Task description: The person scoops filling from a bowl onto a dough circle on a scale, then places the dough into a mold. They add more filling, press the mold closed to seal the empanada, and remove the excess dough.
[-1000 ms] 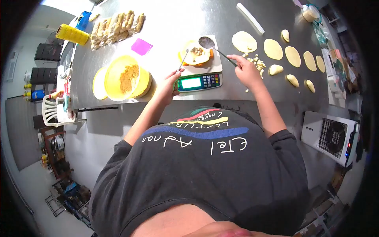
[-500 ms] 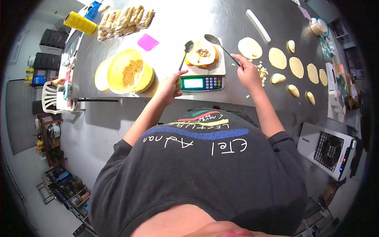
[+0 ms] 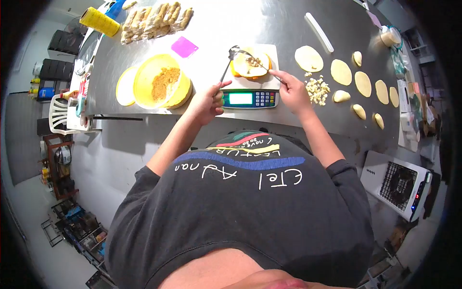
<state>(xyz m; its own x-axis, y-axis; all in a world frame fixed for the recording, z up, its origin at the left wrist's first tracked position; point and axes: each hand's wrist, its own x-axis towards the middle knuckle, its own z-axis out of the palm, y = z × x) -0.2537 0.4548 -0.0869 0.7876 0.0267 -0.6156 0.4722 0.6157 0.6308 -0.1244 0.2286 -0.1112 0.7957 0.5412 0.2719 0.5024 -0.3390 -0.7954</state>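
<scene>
My left hand (image 3: 209, 103) is closed around the handle of a black spoon (image 3: 225, 72), whose bowl is raised over the left edge of a dough round (image 3: 250, 71). A second dark spoon (image 3: 262, 64) is gripped in my right hand (image 3: 292, 92); it slants across the dough, its head meeting the first spoon's bowl. A small heap of brownish filling (image 3: 253, 61) lies on the dough. Under the dough is something orange, on the pale plate of a digital scale (image 3: 250, 99) with a lit green display.
A yellow tub (image 3: 140, 86) of brown crumbly filling stands left. Behind it lie a purple scraper (image 3: 184, 47), bagged rolls (image 3: 156, 21) and a yellow roll (image 3: 99, 21). To the right are chopped pale pieces (image 3: 317, 90), flat dough rounds (image 3: 341, 72), folded dough pieces (image 3: 341, 96) and a white rod (image 3: 319, 32).
My right hand has moved slightly left and down, bringing its spoon across the dough to the left spoon's bowl. My left hand still grips its spoon. The view has shifted a little.
</scene>
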